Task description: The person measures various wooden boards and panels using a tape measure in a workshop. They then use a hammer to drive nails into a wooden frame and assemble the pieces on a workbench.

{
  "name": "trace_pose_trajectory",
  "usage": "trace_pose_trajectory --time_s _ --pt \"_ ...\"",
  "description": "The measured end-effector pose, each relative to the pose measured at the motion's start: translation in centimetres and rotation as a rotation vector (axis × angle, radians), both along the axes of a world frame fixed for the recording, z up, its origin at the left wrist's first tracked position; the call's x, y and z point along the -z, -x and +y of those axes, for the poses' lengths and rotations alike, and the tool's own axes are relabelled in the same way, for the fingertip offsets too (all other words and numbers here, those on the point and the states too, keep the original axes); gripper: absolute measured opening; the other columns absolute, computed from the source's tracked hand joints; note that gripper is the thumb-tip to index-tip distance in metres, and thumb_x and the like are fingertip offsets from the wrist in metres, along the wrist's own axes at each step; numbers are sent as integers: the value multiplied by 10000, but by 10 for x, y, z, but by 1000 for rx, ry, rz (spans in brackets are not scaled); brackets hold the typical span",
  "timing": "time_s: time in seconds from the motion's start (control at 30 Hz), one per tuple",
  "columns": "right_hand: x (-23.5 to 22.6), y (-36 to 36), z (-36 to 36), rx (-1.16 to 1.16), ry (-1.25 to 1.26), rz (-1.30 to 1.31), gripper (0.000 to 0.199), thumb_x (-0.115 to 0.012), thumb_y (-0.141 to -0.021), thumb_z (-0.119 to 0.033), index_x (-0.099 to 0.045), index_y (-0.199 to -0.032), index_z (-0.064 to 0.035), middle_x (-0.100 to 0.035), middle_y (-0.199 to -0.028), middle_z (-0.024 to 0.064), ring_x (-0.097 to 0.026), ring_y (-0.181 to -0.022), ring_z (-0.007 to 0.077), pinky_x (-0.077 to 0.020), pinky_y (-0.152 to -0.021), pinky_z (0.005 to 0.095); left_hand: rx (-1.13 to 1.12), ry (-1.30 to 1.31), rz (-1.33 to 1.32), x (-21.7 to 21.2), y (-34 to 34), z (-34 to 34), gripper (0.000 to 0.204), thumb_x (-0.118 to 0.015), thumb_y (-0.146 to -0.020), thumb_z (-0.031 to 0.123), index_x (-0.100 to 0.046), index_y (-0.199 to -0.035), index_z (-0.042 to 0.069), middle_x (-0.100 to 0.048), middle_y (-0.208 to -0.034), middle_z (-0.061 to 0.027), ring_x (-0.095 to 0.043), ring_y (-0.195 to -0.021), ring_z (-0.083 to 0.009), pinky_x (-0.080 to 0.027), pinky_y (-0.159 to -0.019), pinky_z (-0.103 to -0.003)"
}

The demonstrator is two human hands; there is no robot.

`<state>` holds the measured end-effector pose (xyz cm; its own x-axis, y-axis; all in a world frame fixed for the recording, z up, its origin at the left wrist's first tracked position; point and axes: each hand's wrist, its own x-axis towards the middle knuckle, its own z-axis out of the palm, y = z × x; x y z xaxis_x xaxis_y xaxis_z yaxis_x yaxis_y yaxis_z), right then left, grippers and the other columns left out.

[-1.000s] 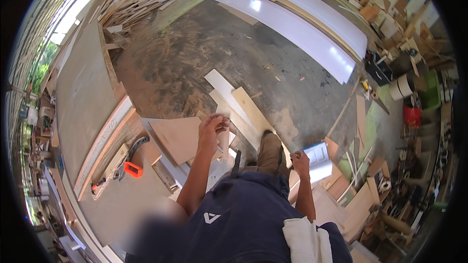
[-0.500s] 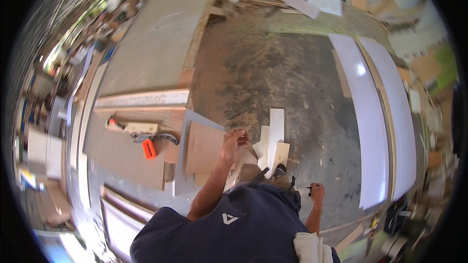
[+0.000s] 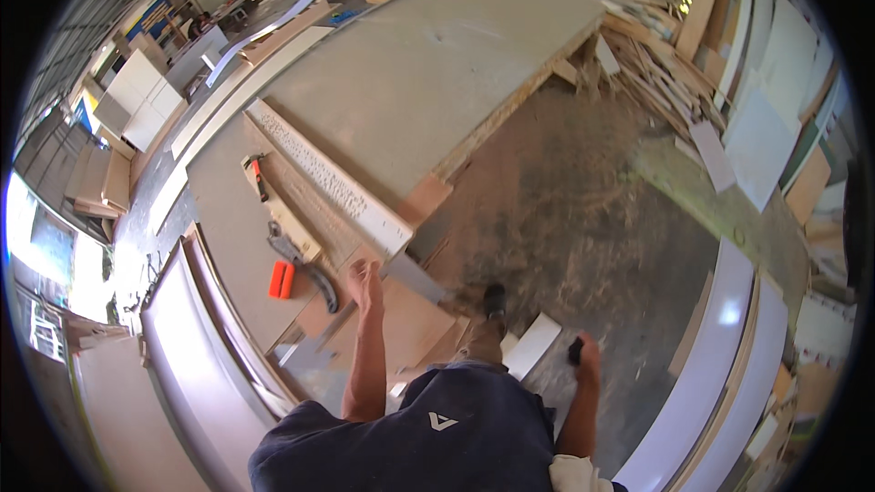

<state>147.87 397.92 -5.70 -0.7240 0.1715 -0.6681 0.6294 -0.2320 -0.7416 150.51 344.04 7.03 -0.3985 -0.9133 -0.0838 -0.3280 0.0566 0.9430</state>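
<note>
My left hand (image 3: pixel 365 286) is raised by the near corner of a wide board-topped workbench (image 3: pixel 437 64). Its fingers are curled together, and whatever may be in them is hidden. Out to my right and low, my right hand (image 3: pixel 590 357) is closed around a small black object (image 3: pixel 575 351) whose kind I cannot make out. On the bench near my left hand lie a tool with a dark curved handle (image 3: pixel 322 289), an orange-red block (image 3: pixel 282 280), a hammer (image 3: pixel 259 179) and a pale wood strip (image 3: pixel 293 226). A long speckled white board (image 3: pixel 328 175) lies beyond them.
Long glossy white panels (image 3: pixel 706 355) lie on the floor to the right. White framed panels (image 3: pixel 205 328) stand at the lower left. Scrap wood (image 3: pixel 661 82) is heaped past the bench, and a white board piece (image 3: pixel 533 346) lies by my feet.
My view has swung left, bringing the bench more to the middle. My left hand now appears against the bench corner, and one foot has stepped forward. My right hand still has the black object.
</note>
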Motion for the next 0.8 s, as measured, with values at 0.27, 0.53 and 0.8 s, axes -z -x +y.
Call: trace_pose_trajectory --time_s 0.27,0.53,0.8 --pt "-55 236 -169 -574 366 12 252 -670 -914 -134 -647 -1121 7 -658 -924 120 -677 -669 236 -561 -592 360 -156 62 -676 1 143 -3 1186 -831 -667 615 -281 -1526 11 -296 -1461 -350 -290 -1392 -497 -263 -1139 -581" --pt "-70 408 -340 -1373 375 -26 347 -701 -930 -264 -654 -1177 -24 -671 -908 66 -644 -633 150 -512 -558 291 -375 141 -732 1 189 11 1193 -854 -648 533 -242 -1564 74 -254 -1526 -332 -242 -1434 -484 -195 -1179 -572" --pt "-68 414 -445 -1679 235 -162 548 -779 -883 -402 -592 -1119 55 -632 -819 77 -626 -586 165 -491 -505 311 -529 204 -776 -5 195 15 1082 -847 -657 487 -354 -1539 101 -324 -1503 -272 -281 -1413 -434 -197 -1174 -531"
